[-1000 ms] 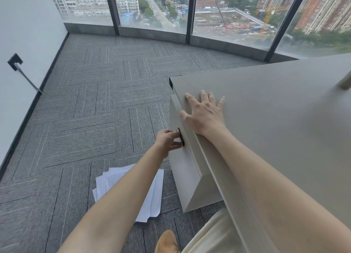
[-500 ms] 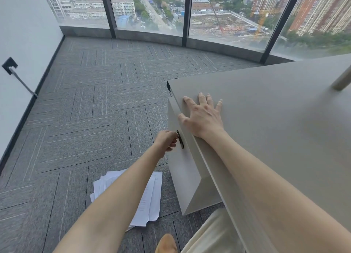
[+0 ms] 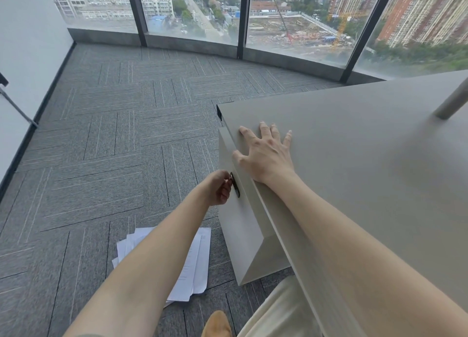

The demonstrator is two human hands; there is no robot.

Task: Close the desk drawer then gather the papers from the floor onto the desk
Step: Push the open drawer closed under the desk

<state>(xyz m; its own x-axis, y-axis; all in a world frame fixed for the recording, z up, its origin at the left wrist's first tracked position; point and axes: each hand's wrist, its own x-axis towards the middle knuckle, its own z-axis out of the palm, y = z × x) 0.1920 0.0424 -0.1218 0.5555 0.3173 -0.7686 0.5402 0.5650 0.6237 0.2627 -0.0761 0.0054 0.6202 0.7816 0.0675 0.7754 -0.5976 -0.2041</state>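
The beige desk [image 3: 367, 174] fills the right side. Its drawer front [image 3: 240, 225] faces left below the desk edge and carries a small dark handle [image 3: 235, 187]. My left hand [image 3: 219, 187] is curled at that handle, fingers pinched on it. My right hand [image 3: 266, 153] lies flat, fingers spread, on the desk top near its left edge. A loose pile of white papers [image 3: 192, 260] lies on the grey carpet below the drawer, partly hidden by my left forearm.
Grey carpet tiles [image 3: 114, 159] stretch to floor-to-ceiling windows [image 3: 192, 9] at the back. A white wall [image 3: 22, 58] runs along the left. A metal post [image 3: 453, 101] rises from the desk at far right. My shoe [image 3: 217, 324] shows at the bottom.
The drawer front has moved in closer under the desk edge. My left hand stayed at the handle and my right hand kept flat on the desk.
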